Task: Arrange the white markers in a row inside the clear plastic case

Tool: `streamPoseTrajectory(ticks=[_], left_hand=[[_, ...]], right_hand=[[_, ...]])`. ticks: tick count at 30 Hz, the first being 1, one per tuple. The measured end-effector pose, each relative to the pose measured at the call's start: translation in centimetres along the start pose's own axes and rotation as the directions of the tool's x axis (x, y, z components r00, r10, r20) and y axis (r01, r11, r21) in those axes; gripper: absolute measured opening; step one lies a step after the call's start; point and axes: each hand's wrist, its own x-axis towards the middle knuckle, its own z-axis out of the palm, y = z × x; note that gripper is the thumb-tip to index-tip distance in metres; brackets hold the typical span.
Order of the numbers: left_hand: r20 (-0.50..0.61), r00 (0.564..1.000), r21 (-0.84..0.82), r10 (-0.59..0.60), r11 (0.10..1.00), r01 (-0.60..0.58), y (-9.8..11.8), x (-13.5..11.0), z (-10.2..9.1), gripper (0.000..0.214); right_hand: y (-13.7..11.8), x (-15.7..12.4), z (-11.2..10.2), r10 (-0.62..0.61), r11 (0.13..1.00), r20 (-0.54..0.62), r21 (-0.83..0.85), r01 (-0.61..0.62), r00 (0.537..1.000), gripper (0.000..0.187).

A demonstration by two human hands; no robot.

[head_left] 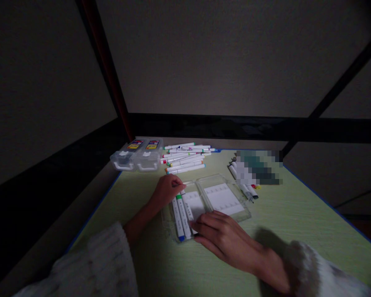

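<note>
A clear plastic case (245, 215) lies opened flat on the table, its two halves side by side with white inserts. Several white markers lie lengthwise in the left half, among them a marker with a green band (179, 210) and one with a blue end. My left hand (167, 190) pinches the far end of a white marker (187, 207) beside them. At that marker's near end are the fingertips of my right hand (224, 236), bent and close together. The right fingers partly cover the near end and the case's edge.
Two clear boxes with handles (148, 161) stand at the back left of the pale green table (284, 231). Beside them lies a loose pile of white markers with coloured ends (187, 159). More pens (244, 187) lie at the right, next to a blurred-out patch. A wall rises behind.
</note>
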Motion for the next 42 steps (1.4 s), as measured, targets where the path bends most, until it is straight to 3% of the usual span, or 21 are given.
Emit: streamPoseTrajectory(ticks=[11, 42], left_hand=[[0.009, 1.000, 0.031, 0.020, 0.999, -0.020, 0.04, -0.05, 0.00, 0.007], [0.013, 0.999, 0.021, 0.043, 0.999, -0.043, -0.21, 0.04, 0.06, 0.005]], right_hand=[[-0.06, 0.09, -0.31, -0.024, 0.999, 0.013, -0.047, 0.025, 1.000, 0.026], [-0.01, 0.21, -0.57, 0.037, 0.997, 0.070, 0.061, -0.041, 0.997, 0.025]])
